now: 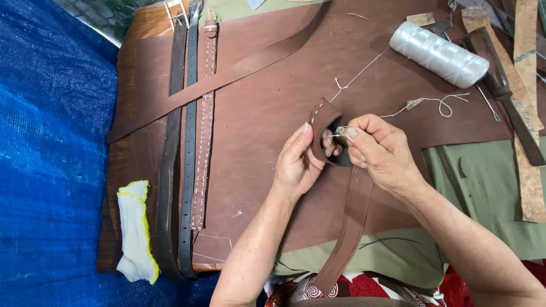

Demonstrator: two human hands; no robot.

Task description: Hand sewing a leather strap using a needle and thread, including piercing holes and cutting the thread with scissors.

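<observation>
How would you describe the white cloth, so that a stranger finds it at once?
Start at the brown leather sheet on the board. Go to its left edge, past the dark belts. There lies the folded white cloth, the only thing with a yellow hem.

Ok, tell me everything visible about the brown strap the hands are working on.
The brown strap looks like smooth leather, long and narrow. Its upper end is folded into a loop with white stitches along one edge. The left hand pinches the loop, and the right hand holds it from the other side, where a small metal piece shows at the fingertips. White thread runs from there toward the thread spool. The rest hangs down across the brown leather sheet toward the person's lap.
</observation>
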